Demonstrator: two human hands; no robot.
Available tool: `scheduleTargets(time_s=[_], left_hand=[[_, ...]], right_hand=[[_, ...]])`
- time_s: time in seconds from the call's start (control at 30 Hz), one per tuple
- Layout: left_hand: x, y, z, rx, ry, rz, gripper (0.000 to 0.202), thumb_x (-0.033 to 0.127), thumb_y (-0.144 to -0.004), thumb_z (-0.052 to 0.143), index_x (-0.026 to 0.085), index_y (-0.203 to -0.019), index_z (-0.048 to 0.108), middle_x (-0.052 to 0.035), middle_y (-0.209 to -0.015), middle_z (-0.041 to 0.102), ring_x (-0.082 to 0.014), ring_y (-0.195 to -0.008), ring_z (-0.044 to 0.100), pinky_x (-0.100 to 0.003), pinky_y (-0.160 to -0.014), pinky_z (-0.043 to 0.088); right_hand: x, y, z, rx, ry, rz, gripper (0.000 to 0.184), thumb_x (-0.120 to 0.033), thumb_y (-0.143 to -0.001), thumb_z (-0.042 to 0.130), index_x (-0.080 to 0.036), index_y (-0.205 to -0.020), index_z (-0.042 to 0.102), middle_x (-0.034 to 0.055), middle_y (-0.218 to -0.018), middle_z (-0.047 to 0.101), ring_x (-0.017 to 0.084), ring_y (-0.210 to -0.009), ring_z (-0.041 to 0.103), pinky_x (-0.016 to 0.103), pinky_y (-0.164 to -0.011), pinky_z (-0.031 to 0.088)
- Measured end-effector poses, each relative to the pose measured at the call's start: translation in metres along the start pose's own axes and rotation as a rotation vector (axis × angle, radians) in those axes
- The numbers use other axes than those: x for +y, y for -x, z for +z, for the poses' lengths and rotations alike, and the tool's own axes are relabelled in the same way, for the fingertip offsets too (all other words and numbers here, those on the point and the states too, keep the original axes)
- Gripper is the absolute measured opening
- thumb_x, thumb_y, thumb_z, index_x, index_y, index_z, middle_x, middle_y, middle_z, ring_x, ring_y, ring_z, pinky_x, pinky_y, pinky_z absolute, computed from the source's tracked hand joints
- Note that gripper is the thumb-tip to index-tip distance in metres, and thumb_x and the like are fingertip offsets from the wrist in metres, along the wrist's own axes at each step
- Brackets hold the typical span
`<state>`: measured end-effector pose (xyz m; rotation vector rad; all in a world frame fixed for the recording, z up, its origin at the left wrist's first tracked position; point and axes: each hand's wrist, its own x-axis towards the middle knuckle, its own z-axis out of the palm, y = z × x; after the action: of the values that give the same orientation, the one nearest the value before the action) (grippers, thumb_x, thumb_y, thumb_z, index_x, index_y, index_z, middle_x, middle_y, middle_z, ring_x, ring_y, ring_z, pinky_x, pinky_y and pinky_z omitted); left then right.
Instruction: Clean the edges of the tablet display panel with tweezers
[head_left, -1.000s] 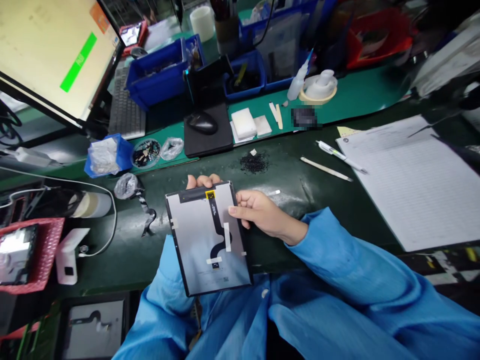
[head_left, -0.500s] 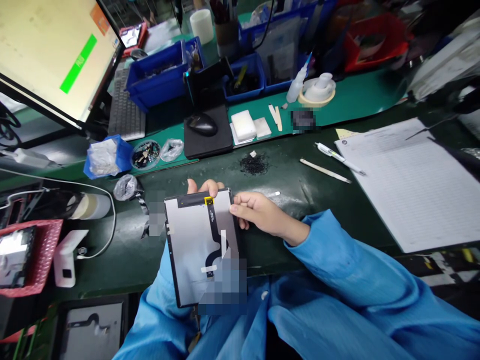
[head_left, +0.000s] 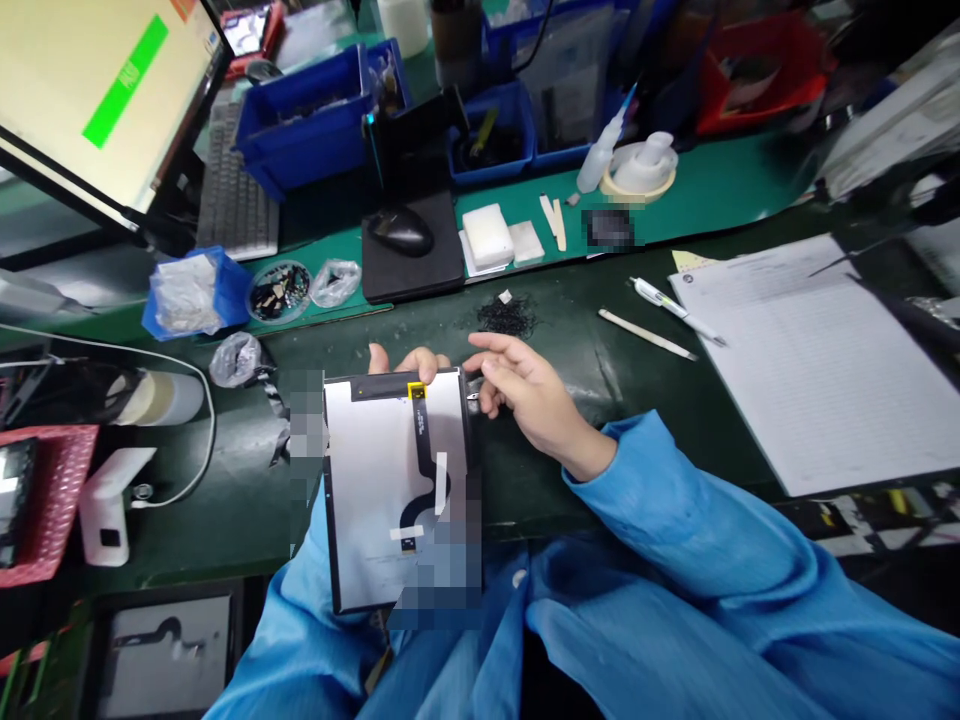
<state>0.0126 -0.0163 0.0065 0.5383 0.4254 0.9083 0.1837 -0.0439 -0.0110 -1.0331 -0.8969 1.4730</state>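
Note:
A grey display panel (head_left: pixel 375 470) with a black flex cable (head_left: pixel 421 450) and a yellow tab on its back is held face down over my lap and the bench edge. My left hand (head_left: pixel 409 358) grips it from underneath, and only the fingertips show over its top edge. My right hand (head_left: pixel 521 390) hovers just off the panel's top right corner. Its fingers are loosely apart and hold nothing that I can make out. Both arms are in blue sleeves.
A pile of small black bits (head_left: pixel 508 316) lies just beyond my hands. A pen (head_left: pixel 671 305), a white stick (head_left: pixel 646 335) and a lined sheet (head_left: pixel 817 350) lie to the right. A mouse (head_left: pixel 401 230), blue bins (head_left: pixel 307 110), a keyboard (head_left: pixel 232 195) and a monitor (head_left: pixel 90 90) stand behind. A red basket (head_left: pixel 52 490) is at the left.
My right hand has let go of the panel's right edge and lifted away with its fingers spread. The panel has shifted slightly left and toward me.

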Motion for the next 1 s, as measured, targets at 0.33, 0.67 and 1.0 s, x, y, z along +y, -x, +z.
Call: scheduleTargets(time_s=[0.33,0.67,1.0], left_hand=[[0.000,0.000,-0.004,-0.036,-0.022,-0.005,0.076,0.070,-0.103,0.009,0.017,-0.083,0.060,-0.0031,-0.079,0.044,-0.0172,-0.071,0.055,-0.031,-0.065,0.050],[0.005,0.006,0.014,0.166,0.000,-0.017,0.071,0.070,-0.104,0.015,0.018,-0.079,0.057,-0.0026,-0.077,0.048,-0.0129,-0.062,0.052,-0.025,-0.057,0.046],[0.008,0.001,0.011,0.212,-0.005,-0.008,0.073,0.070,-0.105,0.014,0.018,-0.074,0.055,-0.0021,-0.070,0.048,-0.0124,-0.054,0.048,-0.025,-0.051,0.043]], right_hand=[[0.001,0.001,-0.002,-0.027,0.222,0.027,0.031,-0.048,-0.081,0.078,-0.018,-0.083,0.069,-0.0011,-0.065,0.063,0.011,-0.054,0.054,0.025,-0.049,0.046],[-0.002,0.004,0.001,-0.020,0.392,-0.154,0.019,-0.037,-0.086,0.070,-0.020,-0.080,0.066,-0.0002,-0.068,0.064,0.012,-0.058,0.054,0.025,-0.052,0.045],[-0.005,0.007,0.000,-0.055,0.472,-0.222,0.015,-0.030,-0.088,0.067,-0.020,-0.077,0.066,-0.0010,-0.067,0.061,0.011,-0.057,0.051,0.024,-0.052,0.043]])
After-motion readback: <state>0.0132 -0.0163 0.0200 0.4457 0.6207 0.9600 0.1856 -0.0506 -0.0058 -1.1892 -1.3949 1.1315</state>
